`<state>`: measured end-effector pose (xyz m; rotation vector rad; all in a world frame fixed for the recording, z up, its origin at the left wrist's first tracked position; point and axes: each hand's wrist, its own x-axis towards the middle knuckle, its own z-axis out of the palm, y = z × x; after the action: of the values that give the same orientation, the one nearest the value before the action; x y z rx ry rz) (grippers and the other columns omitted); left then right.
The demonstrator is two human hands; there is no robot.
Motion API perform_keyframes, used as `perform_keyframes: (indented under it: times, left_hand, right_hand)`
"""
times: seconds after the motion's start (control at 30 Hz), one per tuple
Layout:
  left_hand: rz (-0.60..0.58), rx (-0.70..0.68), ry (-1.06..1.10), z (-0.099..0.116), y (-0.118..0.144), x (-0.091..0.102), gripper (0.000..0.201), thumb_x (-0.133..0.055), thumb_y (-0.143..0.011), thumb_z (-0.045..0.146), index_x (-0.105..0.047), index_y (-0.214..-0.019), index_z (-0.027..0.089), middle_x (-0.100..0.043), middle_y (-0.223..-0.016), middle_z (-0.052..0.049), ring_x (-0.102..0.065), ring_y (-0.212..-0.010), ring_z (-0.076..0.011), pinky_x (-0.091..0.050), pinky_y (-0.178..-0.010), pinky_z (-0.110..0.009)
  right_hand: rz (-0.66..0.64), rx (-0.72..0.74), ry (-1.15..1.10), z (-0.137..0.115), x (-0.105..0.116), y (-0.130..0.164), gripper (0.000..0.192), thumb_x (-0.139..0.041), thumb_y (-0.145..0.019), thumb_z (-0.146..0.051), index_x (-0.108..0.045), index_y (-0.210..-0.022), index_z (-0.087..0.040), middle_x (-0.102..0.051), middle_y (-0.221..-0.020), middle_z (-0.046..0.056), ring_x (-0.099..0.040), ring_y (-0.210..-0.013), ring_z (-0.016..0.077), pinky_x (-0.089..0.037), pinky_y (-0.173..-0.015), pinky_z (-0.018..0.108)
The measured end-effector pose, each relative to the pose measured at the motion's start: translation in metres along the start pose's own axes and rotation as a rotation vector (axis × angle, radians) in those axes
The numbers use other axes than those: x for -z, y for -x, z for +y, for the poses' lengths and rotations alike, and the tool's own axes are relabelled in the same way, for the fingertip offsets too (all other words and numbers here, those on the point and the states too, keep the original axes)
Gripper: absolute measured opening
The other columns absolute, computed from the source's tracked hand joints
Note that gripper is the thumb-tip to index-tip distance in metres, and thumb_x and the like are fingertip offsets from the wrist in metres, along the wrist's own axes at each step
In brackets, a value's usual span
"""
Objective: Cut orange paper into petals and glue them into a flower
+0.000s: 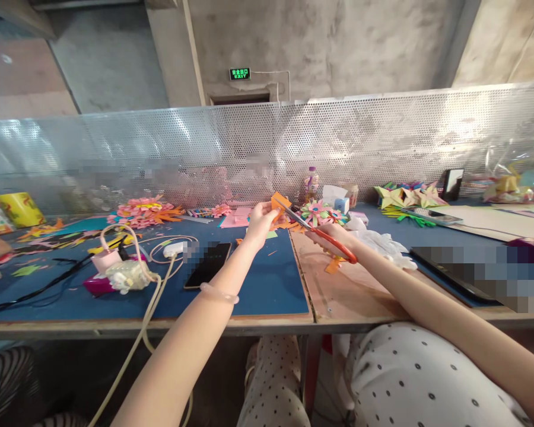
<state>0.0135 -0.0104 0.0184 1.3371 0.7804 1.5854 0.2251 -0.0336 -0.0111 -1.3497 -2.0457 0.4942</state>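
My left hand (260, 222) is stretched out over the blue table and pinches a small orange piece of paper (279, 203) by its lower edge. My right hand (336, 235) grips orange-handled scissors (317, 230), whose blades point up and left and meet the orange paper. A clear bangle sits on my left wrist. Orange paper scraps (333, 264) lie on the bare wooden board under my right hand.
A black phone (208, 264) lies left of my arm, beside a white charger with cables (171, 249). Pink and orange paper flowers (145, 212), a bottle (311, 184), folded paper stars (409, 196) and a white cloth (378, 242) line the back, before a perforated metal screen (267, 142).
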Motion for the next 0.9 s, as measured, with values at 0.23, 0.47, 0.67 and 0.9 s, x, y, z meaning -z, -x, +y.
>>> perform_keyframes:
  times: [0.23, 0.47, 0.67, 0.9]
  left_hand:
    - [0.003, 0.003, 0.004, 0.0018, 0.0014, -0.0011, 0.021, -0.064, -0.073, 0.015, -0.054, -0.092, 0.016, -0.069, -0.091, -0.007, -0.067, -0.069, -0.0166, -0.055, -0.072, -0.037]
    - [-0.005, 0.016, 0.021, 0.0005, 0.0007, -0.0014, 0.021, -0.062, -0.073, 0.013, -0.054, -0.092, 0.016, -0.069, -0.092, -0.007, -0.067, -0.066, -0.0152, -0.055, -0.071, -0.036]
    - [-0.008, 0.018, 0.025, -0.0004, -0.0004, -0.0003, 0.022, -0.062, -0.072, 0.013, -0.054, -0.092, 0.016, -0.068, -0.09, -0.007, -0.067, -0.066, -0.0154, -0.055, -0.073, -0.037]
    - [-0.012, 0.011, 0.025, -0.0005, 0.0, 0.0001, 0.021, -0.062, -0.073, 0.013, -0.053, -0.091, 0.016, -0.068, -0.09, -0.007, -0.066, -0.066, -0.0152, -0.055, -0.073, -0.036]
  right_hand:
    - [-0.001, -0.02, -0.002, -0.0005, -0.0011, 0.0023, 0.05, -0.052, -0.073, -0.066, -0.059, -0.07, -0.017, -0.056, -0.061, 0.002, -0.051, -0.047, 0.0132, -0.039, -0.043, 0.025]
    - [-0.004, -0.007, 0.004, -0.001, 0.0001, 0.0024, 0.048, -0.052, -0.074, -0.064, -0.057, -0.068, -0.017, -0.056, -0.064, 0.002, -0.051, -0.051, 0.013, -0.041, -0.045, 0.024]
    - [-0.004, 0.002, 0.016, -0.0016, 0.0001, 0.0038, 0.051, -0.047, -0.076, -0.067, -0.051, -0.063, -0.018, -0.051, -0.059, 0.001, -0.049, -0.05, 0.0125, -0.04, -0.045, 0.024]
    - [0.001, 0.031, 0.029, -0.0066, 0.0013, 0.0076, 0.053, -0.044, -0.077, -0.069, -0.043, -0.06, -0.019, -0.044, -0.054, -0.001, -0.045, -0.049, 0.0117, -0.037, -0.046, 0.024]
